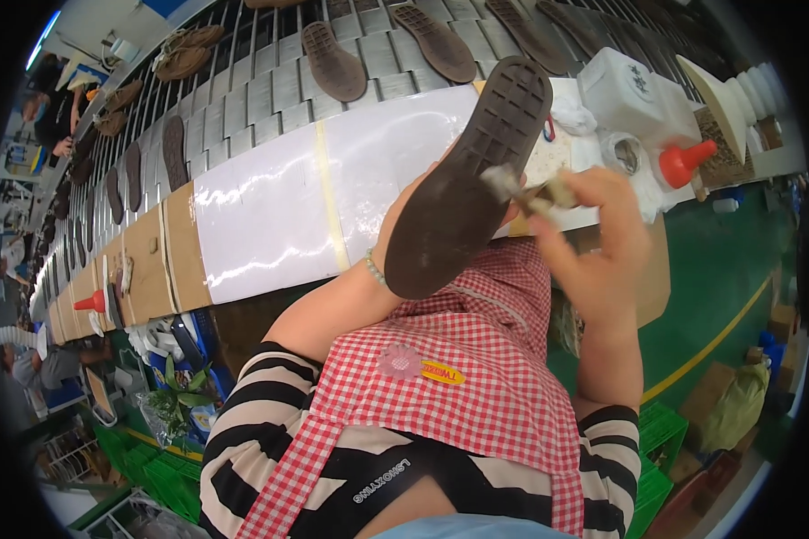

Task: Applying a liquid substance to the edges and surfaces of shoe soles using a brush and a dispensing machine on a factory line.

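A dark brown shoe sole [445,229] is held up in front of me, tilted, with its grid-patterned end pointing away. My left hand [399,214] grips it from behind, so most of the fingers are hidden. In my right hand [602,238], pinched between thumb and fingers, is a small brush [505,184] with a pale tip. The brush is smeared by motion. Its tip overlaps the right side of the sole around the middle; whether it touches the surface I cannot tell.
Beyond the white-covered bench [261,216] runs a metal slatted conveyor [243,126] carrying several soles [333,63] and sandals [187,52]. On the right of the bench stand a white plastic jug [622,88] and a red nozzle [688,163]. Another person [58,121] works at the far left.
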### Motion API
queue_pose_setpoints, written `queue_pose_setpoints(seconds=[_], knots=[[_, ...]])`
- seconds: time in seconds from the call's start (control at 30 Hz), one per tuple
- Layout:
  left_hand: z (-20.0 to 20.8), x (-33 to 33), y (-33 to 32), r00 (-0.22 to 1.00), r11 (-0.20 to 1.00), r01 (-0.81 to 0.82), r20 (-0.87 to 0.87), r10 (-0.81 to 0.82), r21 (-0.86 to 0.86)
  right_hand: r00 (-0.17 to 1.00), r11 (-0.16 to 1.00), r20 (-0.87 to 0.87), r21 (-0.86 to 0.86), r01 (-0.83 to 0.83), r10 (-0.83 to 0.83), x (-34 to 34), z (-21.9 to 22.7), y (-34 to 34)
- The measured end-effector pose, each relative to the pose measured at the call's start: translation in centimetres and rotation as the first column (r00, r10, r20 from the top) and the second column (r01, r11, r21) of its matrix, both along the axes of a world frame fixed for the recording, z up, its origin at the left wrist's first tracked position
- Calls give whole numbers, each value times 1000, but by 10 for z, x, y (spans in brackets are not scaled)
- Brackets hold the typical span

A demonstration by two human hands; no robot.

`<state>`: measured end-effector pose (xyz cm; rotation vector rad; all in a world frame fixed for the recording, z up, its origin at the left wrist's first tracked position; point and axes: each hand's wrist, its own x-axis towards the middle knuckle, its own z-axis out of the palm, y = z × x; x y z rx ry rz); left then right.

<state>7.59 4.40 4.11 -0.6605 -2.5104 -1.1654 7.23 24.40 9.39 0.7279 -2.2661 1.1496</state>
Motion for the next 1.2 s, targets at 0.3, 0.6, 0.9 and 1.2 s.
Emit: queue_pose_setpoints(seconds=[0.3,0.6,0.9,1.2], knots=[[-7,12,3,568,-134,-360,103,-816,923,974,971,-68,118,-208,217,7,-5,-32],[-4,16,2,600,-26,-263,142,-787,964,978,964,-70,199,-178,195,-6,3,-18],[5,9,1,610,168,-315,335,-718,934,981,964,-169,262,-52,99,-29,14,-13],[-28,-26,-105,643,-359,-379,-36,-765,853,989,989,-31,-37,-142,141,-28,-6,-35]])
